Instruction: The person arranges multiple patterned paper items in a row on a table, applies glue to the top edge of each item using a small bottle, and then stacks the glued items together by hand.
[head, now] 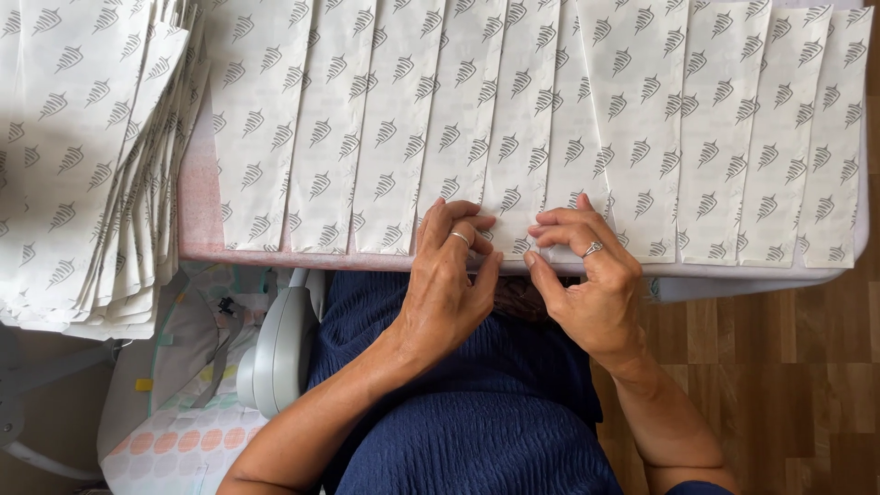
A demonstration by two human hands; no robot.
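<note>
A row of several white paper sheets printed with grey leaf-like marks lies overlapped across the table point(197, 211). My left hand point(449, 284) and my right hand point(591, 280) meet at the near edge of one middle sheet point(518, 137). The fingertips of both hands press down on that sheet's bottom end, thumbs under the table's edge. Each hand wears a ring. Whether the fingers pinch a fold in the paper is hidden by the hands.
A thick stack of the same printed sheets point(87, 165) hangs over the table's left end. Below it stand a grey rounded object point(280, 353) and a patterned cushion point(179, 440). Wooden floor point(788, 376) shows at the right. My lap in blue cloth point(477, 412) fills the bottom centre.
</note>
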